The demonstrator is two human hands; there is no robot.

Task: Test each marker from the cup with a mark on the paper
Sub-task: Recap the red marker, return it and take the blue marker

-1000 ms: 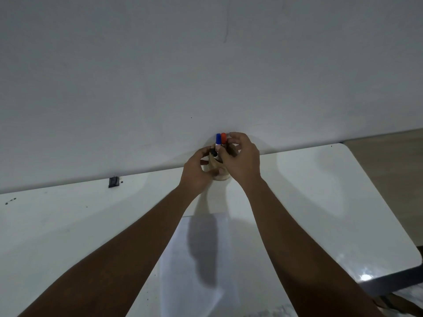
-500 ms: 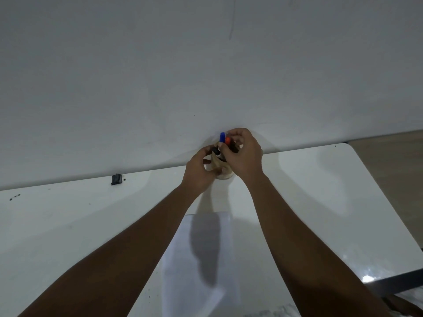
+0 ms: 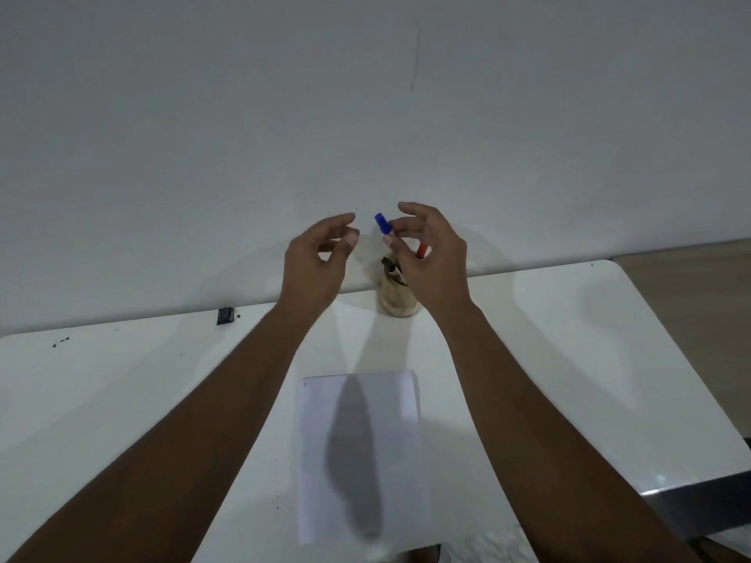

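A small tan cup [image 3: 399, 299] stands at the back of the white table [image 3: 122, 400], against the wall. A black marker [image 3: 392, 268] leans in it, and a red-capped marker [image 3: 422, 250] shows behind my right hand. My right hand [image 3: 430, 258] is raised above the cup and pinches a blue-capped marker [image 3: 383, 223] between thumb and fingers. My left hand [image 3: 317, 262] hovers just left of the cup, fingers loosely curled and apart, holding nothing. A white sheet of paper [image 3: 365, 453] lies on the table in front of the cup, between my forearms.
A small black object [image 3: 225, 315] sits at the table's back edge to the left, with dark specks [image 3: 61, 341] further left. The table's right edge drops to a wooden floor [image 3: 691, 286]. A plain wall rises directly behind the cup.
My hands have come off the cup and risen. The right hand has drawn the blue-capped marker up out of the cup; the left hand has let go of the cup and moved left.
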